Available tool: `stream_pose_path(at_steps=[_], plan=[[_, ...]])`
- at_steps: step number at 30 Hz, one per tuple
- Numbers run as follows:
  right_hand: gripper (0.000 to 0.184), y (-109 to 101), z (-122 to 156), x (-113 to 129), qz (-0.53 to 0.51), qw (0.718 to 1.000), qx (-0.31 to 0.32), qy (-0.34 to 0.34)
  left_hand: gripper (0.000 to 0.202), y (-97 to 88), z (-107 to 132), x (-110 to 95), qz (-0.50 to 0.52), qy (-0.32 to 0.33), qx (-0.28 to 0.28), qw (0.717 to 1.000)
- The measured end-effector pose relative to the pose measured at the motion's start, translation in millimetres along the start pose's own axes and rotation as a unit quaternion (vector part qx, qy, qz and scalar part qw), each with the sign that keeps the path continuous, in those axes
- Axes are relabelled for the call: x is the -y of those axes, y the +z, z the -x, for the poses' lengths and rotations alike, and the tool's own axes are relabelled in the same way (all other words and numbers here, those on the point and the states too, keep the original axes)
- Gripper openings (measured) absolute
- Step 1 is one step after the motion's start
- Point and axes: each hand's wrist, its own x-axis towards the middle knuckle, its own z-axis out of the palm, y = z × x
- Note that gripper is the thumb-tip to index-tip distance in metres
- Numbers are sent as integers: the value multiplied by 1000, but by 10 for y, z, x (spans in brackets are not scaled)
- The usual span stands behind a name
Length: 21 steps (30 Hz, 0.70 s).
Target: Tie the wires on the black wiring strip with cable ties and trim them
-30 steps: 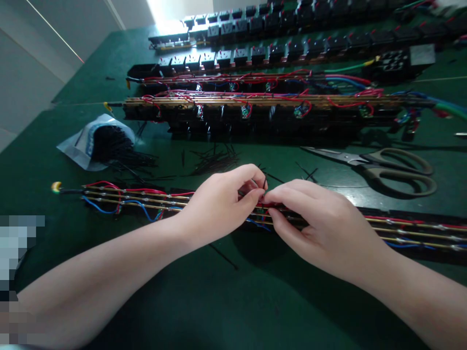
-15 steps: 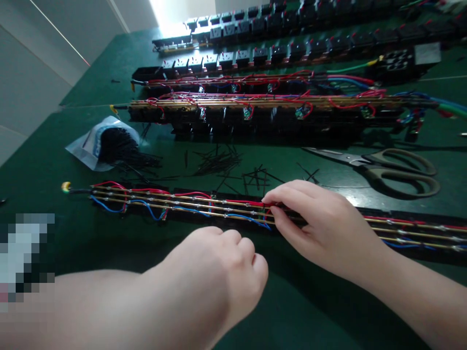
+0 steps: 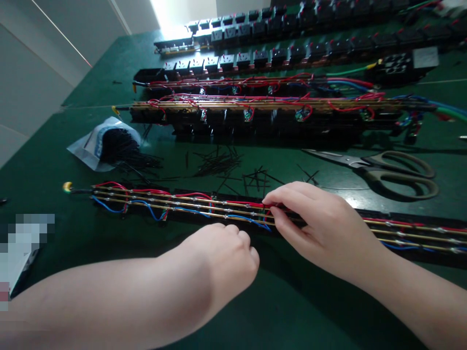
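Note:
A long black socket strip [image 3: 188,203] lies across the table in front of me, with brass rails along it and red and blue wires looped between them. At its middle my right hand [image 3: 317,223] pinches a red wire [image 3: 242,204] between thumb and forefinger, close to the upper rail. My left hand [image 3: 231,255] is curled closed just below the strip, knuckles up; whatever its fingers hold is hidden. Behind the strip lie loose black cable ties [image 3: 219,161]. More ties spill from a clear plastic bag [image 3: 91,146] to the left.
Scissors [image 3: 368,167] with dark olive handles lie behind my right hand, blades pointing left. Further back, several wired socket strips [image 3: 226,104] stretch across the green table [image 3: 98,73]. A pale, pixelated object [image 3: 22,253] sits at the left edge.
My left hand has shifted slightly left and up, still closed. My right hand stays at the same place on the strip.

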Motion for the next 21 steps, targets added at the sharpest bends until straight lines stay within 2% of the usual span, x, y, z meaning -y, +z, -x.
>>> stream_pose_path(at_steps=[3, 6, 9, 11, 12, 14, 15, 16, 17, 18, 19, 21], plan=[[16, -3, -1, 4, -1, 1000, -2, 2, 11, 120, -1, -19, -17, -12, -44, 999], [16, 3, 4, 6, -6, 1000, -2, 9, 17, 147, 9, -51, -23, -18, -54, 998], [16, 7, 6, 4, -14, 1000, 2, 16, 11, 37, 43, -51, 9, 5, -48, 999], [16, 3, 5, 1, -18, 1000, 2, 23, 1, -69, 67, 2, 80, 58, -63, 993], [16, -1, 4, 0, -21, 999, 1, 27, 5, -112, 72, 47, 133, 85, -78, 984], [15, -12, 3, 0, -35, 999, 5, 38, 9, -149, 53, 166, 261, 93, -161, 947], [15, -18, 3, 1, -44, 998, 7, 45, 11, -137, 26, 233, 321, 85, -226, 916], [14, -23, 4, 5, -53, 997, 9, 56, 12, -106, -10, 299, 382, 82, -292, 873], [14, -27, 4, 10, -61, 996, 8, 70, 11, -62, -53, 360, 439, 97, -368, 814], [14, -30, 5, 16, -68, 994, 4, 86, 9, -13, -100, 411, 480, 81, -413, 770], [14, -34, 6, 23, -75, 992, -6, 102, 8, 34, -145, 452, 497, 55, -440, 746], [13, -42, 4, 37, -88, 988, -21, 124, 7, 100, -219, 497, 515, -6, -454, 727]])
